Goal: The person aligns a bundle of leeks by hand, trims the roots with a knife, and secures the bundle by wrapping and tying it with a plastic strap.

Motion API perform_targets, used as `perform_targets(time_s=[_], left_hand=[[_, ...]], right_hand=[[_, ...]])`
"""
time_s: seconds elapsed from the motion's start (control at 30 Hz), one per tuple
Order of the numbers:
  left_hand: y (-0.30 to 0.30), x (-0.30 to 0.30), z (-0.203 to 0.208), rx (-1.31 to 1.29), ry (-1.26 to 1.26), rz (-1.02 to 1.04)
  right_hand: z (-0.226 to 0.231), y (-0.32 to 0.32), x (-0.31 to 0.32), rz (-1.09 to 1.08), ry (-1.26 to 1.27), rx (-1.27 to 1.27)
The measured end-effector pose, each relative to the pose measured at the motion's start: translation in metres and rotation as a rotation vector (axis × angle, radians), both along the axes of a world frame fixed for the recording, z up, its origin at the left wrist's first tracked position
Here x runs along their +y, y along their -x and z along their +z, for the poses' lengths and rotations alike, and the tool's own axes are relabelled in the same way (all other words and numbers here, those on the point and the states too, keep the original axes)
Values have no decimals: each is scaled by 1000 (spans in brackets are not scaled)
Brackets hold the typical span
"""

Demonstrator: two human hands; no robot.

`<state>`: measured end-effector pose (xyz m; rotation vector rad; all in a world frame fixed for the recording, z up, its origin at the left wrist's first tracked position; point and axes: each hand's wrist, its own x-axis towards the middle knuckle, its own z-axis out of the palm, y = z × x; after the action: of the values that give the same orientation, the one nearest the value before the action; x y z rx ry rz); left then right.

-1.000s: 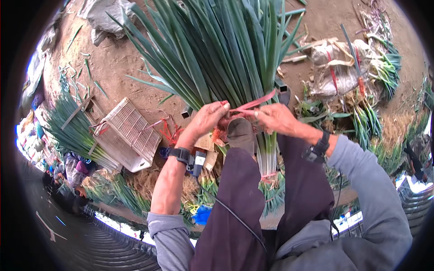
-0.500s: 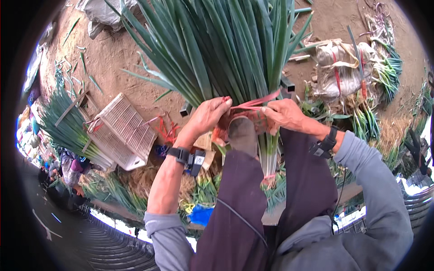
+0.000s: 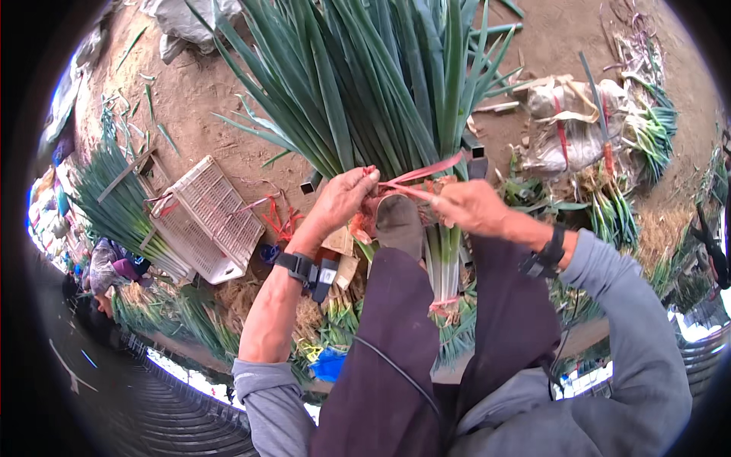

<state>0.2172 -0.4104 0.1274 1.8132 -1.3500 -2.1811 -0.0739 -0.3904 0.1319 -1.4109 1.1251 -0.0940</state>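
A large bundle of green onions (image 3: 365,91) lies in front of me, leaves fanning away. Its pale stems (image 3: 444,259) show between my legs. A red plastic strap (image 3: 426,174) crosses over the bundle. My left hand (image 3: 344,199) pinches the strap on the left, fingers closed. On the right, my right hand (image 3: 474,207) grips a strand of it, pulled taut between both hands. My shoe (image 3: 398,225) presses on the bundle just below the strap. A second red tie (image 3: 444,302) circles the stems nearer me.
A white slatted crate (image 3: 217,221) stands at left beside another green onion bundle (image 3: 114,198). Red strap scraps (image 3: 283,218) lie near it. At right rest a whitish sack bundle (image 3: 567,133), a long narrow tool with an orange end (image 3: 608,158) and smaller onion bunches (image 3: 613,213).
My right hand has shifted slightly toward me and left with its strand, which now slants down apart from the upper strap. The left hand stays at the left end of the strap.
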Motion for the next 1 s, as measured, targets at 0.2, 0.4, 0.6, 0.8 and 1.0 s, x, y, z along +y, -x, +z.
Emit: perform_targets(time_s=[0.2,0.4,0.6,0.8,1.0], left_hand=[[16,8,5,-28,-43,390],[-1,19,1,-339,731,-54],[19,22,6,41,-81,477],[8,34,-2,20,-67,481],[23,35,3,24,17,507]], right_hand=[[29,-25,10,26,189,-45],[35,-56,12,98,305,-98],[30,-82,-17,103,176,-259],[4,-97,-87,-101,-389,-278],[-25,-94,-94,-8,-127,-68]])
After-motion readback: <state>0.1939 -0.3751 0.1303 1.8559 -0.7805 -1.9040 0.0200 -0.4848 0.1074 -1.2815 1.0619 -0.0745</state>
